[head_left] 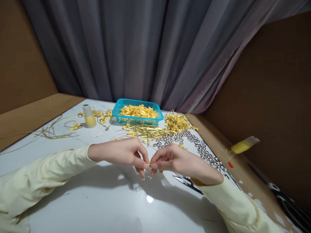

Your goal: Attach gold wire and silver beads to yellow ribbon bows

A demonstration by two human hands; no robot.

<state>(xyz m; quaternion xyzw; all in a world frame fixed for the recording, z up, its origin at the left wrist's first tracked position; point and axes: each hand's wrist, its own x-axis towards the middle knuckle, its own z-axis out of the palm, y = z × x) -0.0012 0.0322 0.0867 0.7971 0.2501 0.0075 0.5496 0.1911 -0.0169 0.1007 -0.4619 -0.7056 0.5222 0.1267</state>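
My left hand (128, 153) and my right hand (177, 158) meet over the middle of the white table (116, 207). Thumb and forefinger of each are pinched on a thin gold cord (149, 164), of which only a short bit shows between the fingertips. The rest of it is hidden by my fingers. Just beyond my hands lie a bundle of gold cords (150, 132) and many silvery beads or rings (206, 152). Thread snips (187, 183) with dark handles lie partly under my right wrist.
A blue basket (160, 117) of yellow ribbon bows (138, 111) stands at the back, beside a heap of gold-yellow pieces (177, 123). A yellow thread spool (89, 118) stands left; another spool (244, 145) lies right. Loose cords (52, 132) spread at left. A curtain (136, 48) hangs behind.
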